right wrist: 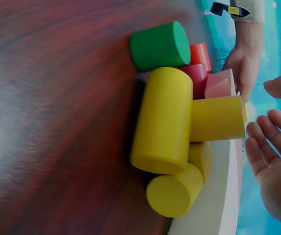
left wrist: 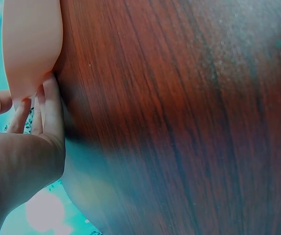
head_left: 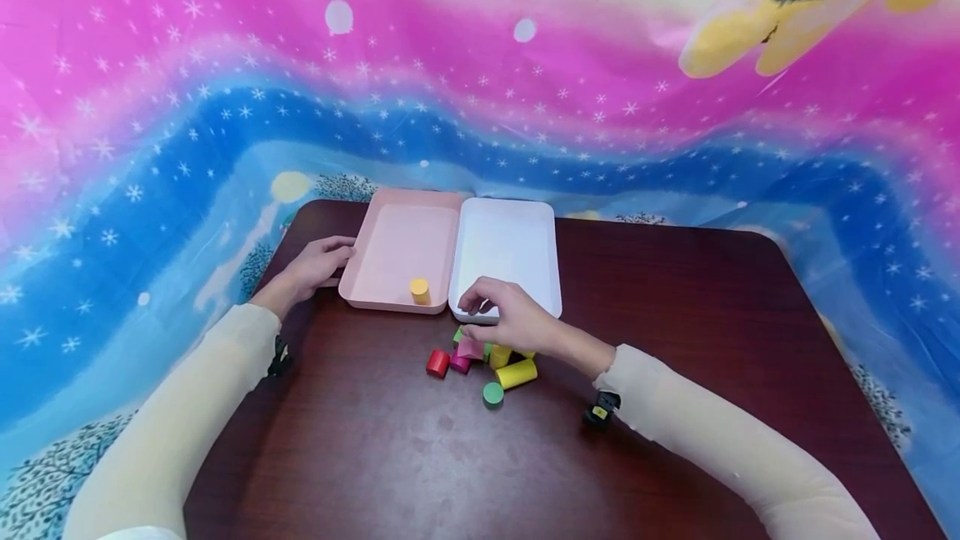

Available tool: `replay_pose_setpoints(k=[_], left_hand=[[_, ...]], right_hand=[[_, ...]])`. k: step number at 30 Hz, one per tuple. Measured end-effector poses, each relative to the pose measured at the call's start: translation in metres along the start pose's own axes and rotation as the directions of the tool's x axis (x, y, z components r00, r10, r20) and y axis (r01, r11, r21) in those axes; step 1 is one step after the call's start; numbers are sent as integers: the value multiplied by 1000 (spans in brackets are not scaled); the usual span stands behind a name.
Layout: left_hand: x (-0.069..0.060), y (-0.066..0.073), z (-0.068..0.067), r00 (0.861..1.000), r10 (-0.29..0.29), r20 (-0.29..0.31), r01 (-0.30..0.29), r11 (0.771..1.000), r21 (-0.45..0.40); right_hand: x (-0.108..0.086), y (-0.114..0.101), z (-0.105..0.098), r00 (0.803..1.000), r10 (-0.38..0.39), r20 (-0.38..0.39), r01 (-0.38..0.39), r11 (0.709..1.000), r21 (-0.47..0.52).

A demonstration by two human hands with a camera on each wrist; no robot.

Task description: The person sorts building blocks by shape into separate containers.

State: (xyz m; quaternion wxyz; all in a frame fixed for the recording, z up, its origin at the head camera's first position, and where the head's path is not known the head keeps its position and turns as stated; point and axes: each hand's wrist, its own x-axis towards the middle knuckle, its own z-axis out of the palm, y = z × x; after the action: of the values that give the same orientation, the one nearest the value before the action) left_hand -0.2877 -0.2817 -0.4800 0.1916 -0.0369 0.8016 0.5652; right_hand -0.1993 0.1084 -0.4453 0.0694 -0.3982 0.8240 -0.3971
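Note:
My left hand [head_left: 318, 263] touches the left wall of a pink tray [head_left: 405, 236]; in the left wrist view its fingers [left wrist: 53, 105] lie fairly straight against that wall. An orange-yellow cylinder [head_left: 420, 292] stands inside the tray near its front right corner. Over a pile of coloured blocks hovers my right hand [head_left: 517, 319], thumb and fingers apart with nothing between them. Beneath and around it are a pink block [head_left: 471, 347], a long yellow cylinder [right wrist: 164, 120], another yellow cylinder [right wrist: 218, 118], a green cylinder [right wrist: 160, 46] and a red block [head_left: 438, 363].
A white tray [head_left: 506, 240] adjoins the pink one on its right, with the pile lying just before its front edge. Both trays stand at the back of a dark wooden table [head_left: 675, 315]. A patterned cloth [head_left: 480, 107] hangs behind the table.

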Motion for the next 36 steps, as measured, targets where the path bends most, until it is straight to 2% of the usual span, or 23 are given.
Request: replay_pose_setpoints(k=[8, 13, 18, 36], left_hand=[[-1, -1, 0, 1000, -2, -14, 2, 1000, 5], [-1, -1, 1, 1000, 0, -15, 0, 1000, 10], [-1, 0, 1, 1000, 0, -5, 0, 1000, -3], [1, -2, 0, 1000, 0, -4, 0, 1000, 10]], right_hand=[[-10, 3, 7, 999, 31, 28, -31, 1000, -4], [-14, 4, 12, 1000, -10, 23, 9, 1000, 9], [-17, 5, 16, 999, -41, 18, 41, 999, -20], [-22, 14, 24, 999, -16, 35, 19, 997, -80]])
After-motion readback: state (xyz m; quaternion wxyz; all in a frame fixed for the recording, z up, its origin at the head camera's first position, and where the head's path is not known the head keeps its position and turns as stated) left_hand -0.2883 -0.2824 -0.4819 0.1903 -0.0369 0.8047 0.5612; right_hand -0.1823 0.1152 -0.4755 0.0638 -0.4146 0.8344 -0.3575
